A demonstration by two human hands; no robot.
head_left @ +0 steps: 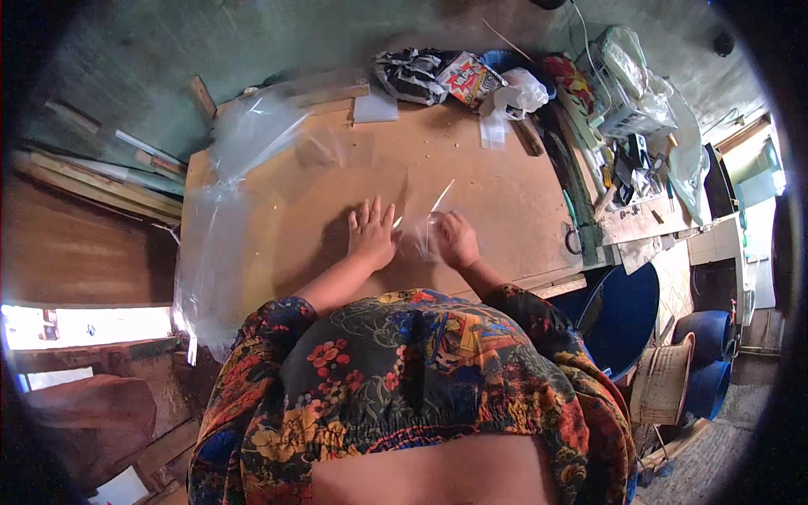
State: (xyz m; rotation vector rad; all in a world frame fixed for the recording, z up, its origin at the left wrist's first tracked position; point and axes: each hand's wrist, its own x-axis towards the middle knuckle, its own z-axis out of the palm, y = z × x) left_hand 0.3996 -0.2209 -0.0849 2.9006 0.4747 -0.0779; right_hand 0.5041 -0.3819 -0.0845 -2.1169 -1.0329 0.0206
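On a brown wooden tabletop (320, 244), my left hand (373, 237) lies palm down with its fingers stretched and spread. Just to the right, my right hand (455, 241) has its fingers curled and pressed together at the edge of a piece of clear plastic film (418, 238). This film lies between the two hands, and bright glints mark its edges. Its full outline is hard to make out against the wood. Further back rests another thin, see-through plastic sheet (337, 149).
Long clear plastic sheeting (210, 227) drapes along the table's left side. At the back sit a black-and-white plastic bag (411, 74), a colourful packet (469, 77) and a white bag (523, 93). Tools and a crate (627, 88) crowd the right. Blue barrels (621, 316) stand below right.
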